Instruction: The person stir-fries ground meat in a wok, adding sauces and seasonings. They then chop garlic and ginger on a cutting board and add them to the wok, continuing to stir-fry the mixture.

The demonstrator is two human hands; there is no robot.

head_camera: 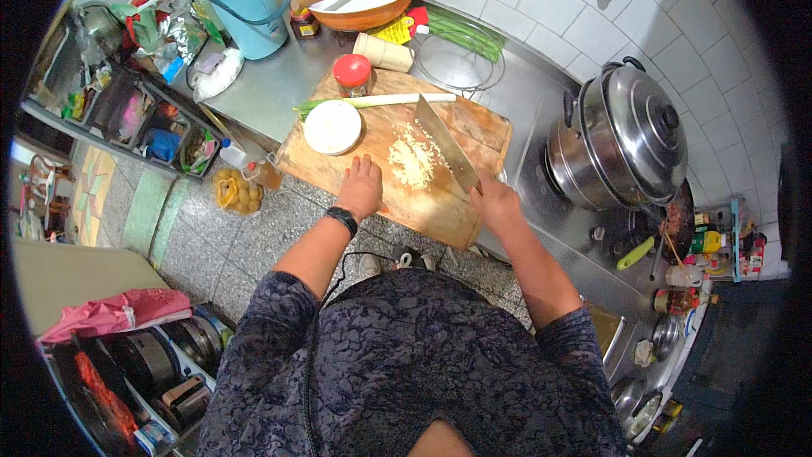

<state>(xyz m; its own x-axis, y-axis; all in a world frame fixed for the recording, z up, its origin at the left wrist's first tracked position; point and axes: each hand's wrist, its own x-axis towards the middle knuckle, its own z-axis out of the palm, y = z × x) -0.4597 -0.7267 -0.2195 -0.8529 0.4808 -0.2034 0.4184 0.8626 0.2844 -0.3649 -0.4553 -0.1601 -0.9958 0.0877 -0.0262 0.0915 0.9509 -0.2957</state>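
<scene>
My right hand (498, 205) grips the handle of a cleaver (446, 145), whose blade lies over a wooden cutting board (380, 193) beside a pile of finely chopped pale pieces, perhaps garlic (412, 158). My left hand (361, 187) rests on the board's near left edge, fingers extended and a little apart, holding nothing. Beyond it on the board stands a white bowl (332, 127); its contents are hard to make out. Behind the bowl lies a green onion stalk (393, 100), and a red-lidded jar (353, 75) stands by the board's far edge.
A steamer pot (615, 136) stands on the stove at right, near a wok (677, 222). Behind the board are a wire rack (457, 60), a beige cup (384, 52) and a large orange basin (365, 16). A blue jug (244, 3) stands at back left.
</scene>
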